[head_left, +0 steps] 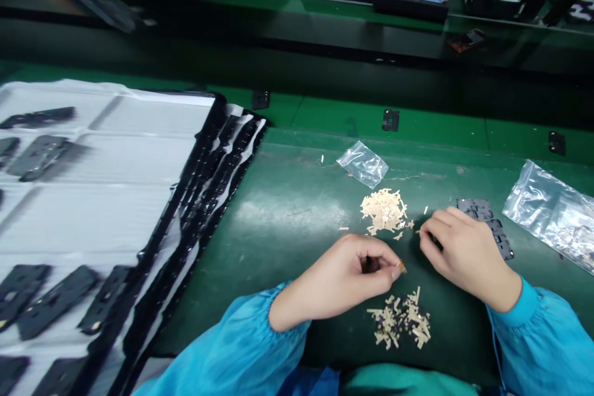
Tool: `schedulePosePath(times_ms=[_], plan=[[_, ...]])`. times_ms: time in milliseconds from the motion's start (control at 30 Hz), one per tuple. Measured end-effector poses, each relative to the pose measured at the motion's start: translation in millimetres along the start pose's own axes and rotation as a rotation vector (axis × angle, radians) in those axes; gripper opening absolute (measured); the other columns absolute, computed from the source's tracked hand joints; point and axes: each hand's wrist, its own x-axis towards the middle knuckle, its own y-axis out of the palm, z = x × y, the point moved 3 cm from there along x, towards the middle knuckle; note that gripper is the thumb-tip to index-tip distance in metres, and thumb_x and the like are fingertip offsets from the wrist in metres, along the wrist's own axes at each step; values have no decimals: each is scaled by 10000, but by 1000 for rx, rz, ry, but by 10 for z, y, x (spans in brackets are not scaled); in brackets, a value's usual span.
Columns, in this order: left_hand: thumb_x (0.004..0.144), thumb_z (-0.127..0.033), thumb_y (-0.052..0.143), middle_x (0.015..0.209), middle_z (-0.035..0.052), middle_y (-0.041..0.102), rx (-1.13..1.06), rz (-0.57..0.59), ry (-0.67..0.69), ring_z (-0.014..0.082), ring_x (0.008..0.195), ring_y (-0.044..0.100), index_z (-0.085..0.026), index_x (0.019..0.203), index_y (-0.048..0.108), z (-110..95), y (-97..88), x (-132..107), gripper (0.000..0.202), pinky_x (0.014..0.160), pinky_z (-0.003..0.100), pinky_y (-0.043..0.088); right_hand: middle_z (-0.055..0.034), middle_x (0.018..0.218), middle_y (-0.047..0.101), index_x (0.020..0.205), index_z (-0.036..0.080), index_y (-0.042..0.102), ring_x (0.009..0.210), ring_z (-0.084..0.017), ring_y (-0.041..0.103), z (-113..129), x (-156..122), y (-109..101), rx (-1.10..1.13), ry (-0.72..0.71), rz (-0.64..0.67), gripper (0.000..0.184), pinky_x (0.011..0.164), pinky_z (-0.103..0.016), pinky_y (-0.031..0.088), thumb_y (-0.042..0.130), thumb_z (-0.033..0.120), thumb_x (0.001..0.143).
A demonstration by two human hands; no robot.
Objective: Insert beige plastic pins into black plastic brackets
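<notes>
- Blue sleeves point(232, 346) low over the green desk point(278, 247)
- Left hand point(334, 278) closed, pinching a tan strip point(401, 267)
- Right hand point(468, 257) curled, any hold hidden
- Loose strip piles point(384, 210) between the hands: scattering likely from a sleeve's brush

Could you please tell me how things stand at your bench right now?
Left grip pinching a small tan strip. Right grip curled, contents hidden, beside black plates. Tan strip pile ahead of the hands, second pile nearer the body.
</notes>
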Motion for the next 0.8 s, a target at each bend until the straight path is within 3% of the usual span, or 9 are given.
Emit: schedulePosePath(times_ms=[133, 267, 333, 433, 500, 567, 667, 800], plan=[[796, -223, 737, 848, -15, 574, -213, -102, 12, 132, 762, 528, -184, 1071, 673, 46, -40, 41, 286, 678, 255, 427, -92, 996, 737, 1097, 167, 697, 899, -223, 594, 104, -33, -102, 125, -149, -105, 166, 751, -355, 503, 572, 193, 990], [761, -128, 733, 1030, 22, 592, -409, -52, 68, 165, 937, 541, -226, 1255, 621, 88, -32, 74, 516, 870, 311, 463, -68, 938, 756, 1051, 163, 697, 848, -206, 596, 293, -80, -168, 167, -307, -279, 138, 767, -366, 531, 713, 155, 914], [760, -112, 725, 1029, 29, 599, -478, -8, 59, 165, 931, 539, -223, 1262, 639, 97, -12, 82, 522, 867, 310, 465, -57, 890, 761, 994, 169, 705, 791, -197, 589, 344, -95, -156, 151, -329, -312, 102, 711, -360, 524, 724, 137, 899], [752, -138, 726, 1008, 39, 609, -579, 66, 14, 167, 899, 555, -211, 1222, 675, 104, 18, 90, 478, 717, 262, 472, -50, 846, 759, 933, 181, 714, 728, -181, 574, 365, -97, -132, 210, -310, -338, 76, 655, -346, 504, 701, 112, 904], [772, -200, 723, 982, 48, 631, -629, 110, -7, 166, 859, 578, -196, 1174, 706, 106, 30, 93, 402, 637, 241, 458, -46, 826, 748, 900, 187, 718, 717, -170, 591, 344, -79, -117, 347, -219, -361, 85, 656, -336, 499, 695, 105, 905], [800, -250, 731, 920, 44, 662, -582, 78, 11, 153, 800, 589, -181, 1102, 745, 103, 20, 91, 311, 641, 245, 460, -29, 783, 731, 850, 199, 726, 705, -162, 613, 292, -54, -78, 536, -30, -366, 74, 659, -326, 498, 721, 142, 896], [817, -263, 760, 819, 28, 685, -319, -127, 87, 133, 724, 574, -168, 977, 790, 83, -27, 74, 189, 675, 263, 457, -15, 740, 712, 811, 225, 766, 650, -156, 604, 219, -39, 37, 792, 276, -275, 67, 575, -295, 462, 752, 234, 877], [854, -288, 721, 764, 43, 705, -61, -280, 143, 141, 668, 564, -159, 846, 806, 53, -45, 46, 154, 631, 276, 441, -13, 720, 685, 791, 239, 797, 572, -133, 511, 181, -62, 170, 983, 471, -135, 111, 511, -267, 389, 744, 299, 868]])
